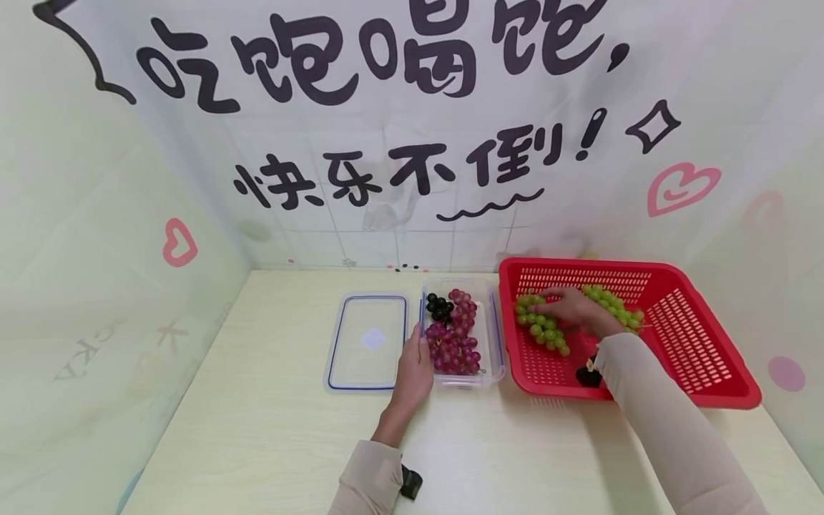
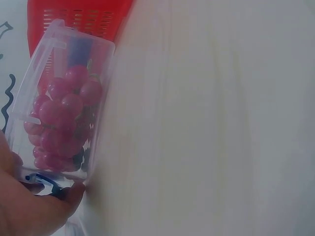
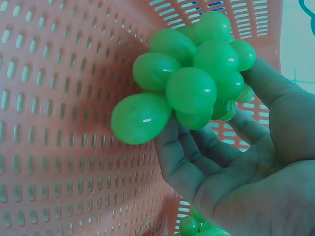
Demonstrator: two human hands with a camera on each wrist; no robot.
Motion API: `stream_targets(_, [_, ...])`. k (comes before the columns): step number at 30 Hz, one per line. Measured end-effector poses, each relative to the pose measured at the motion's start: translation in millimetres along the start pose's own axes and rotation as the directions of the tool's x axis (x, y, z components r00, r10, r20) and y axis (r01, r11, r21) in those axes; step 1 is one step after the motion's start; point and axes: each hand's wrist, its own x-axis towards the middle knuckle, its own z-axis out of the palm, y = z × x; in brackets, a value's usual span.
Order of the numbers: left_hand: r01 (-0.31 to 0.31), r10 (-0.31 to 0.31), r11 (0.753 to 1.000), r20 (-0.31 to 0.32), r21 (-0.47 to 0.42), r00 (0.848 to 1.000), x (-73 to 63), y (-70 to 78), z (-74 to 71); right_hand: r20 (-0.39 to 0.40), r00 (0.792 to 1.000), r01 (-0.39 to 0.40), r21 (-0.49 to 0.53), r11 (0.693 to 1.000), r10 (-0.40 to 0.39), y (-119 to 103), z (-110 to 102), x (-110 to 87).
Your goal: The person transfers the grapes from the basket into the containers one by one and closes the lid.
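My left hand grips the left wall of a clear plastic food container, thumb low on the outside and fingers up at the rim. Inside it lie bunches of red grapes and a small bunch of black grapes. Over at the red basket, my right hand holds a bunch of green grapes, thumb on one side and curled fingers beneath. A second green bunch lies in the basket, partly behind the right hand.
A clear lid with a blue seal lies flat on the table left of the container. The basket stands close to the container's right side. Behind the pale wooden table rises a printed backdrop.
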Motion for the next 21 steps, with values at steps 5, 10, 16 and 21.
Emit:
stream_targets(5, [0.002,-0.002,1.000,0.003,-0.009,1.000,-0.4,-1.1,1.6,0.006,1.000,0.018,0.003,1.000,-0.018,1.2,-3.1,-4.2])
stream_targets(10, [-0.001,0.001,1.000,0.007,-0.013,1.000,-1.1,-1.4,2.8,-0.006,1.000,-0.015,-0.005,1.000,0.015,-3.8,-5.4,-7.3])
stream_targets(16, [-0.011,0.011,1.000,0.000,0.000,1.000,-0.6,-1.9,2.1,0.000,1.000,-0.017,0.014,1.000,0.017,-12.3,-7.9,-9.3])
stream_targets(21, [-0.007,0.007,1.000,0.001,-0.006,1.000,0.0,-1.5,1.1,0.007,1.000,-0.004,0.029,1.000,0.004,-16.2,-10.3,-10.9])
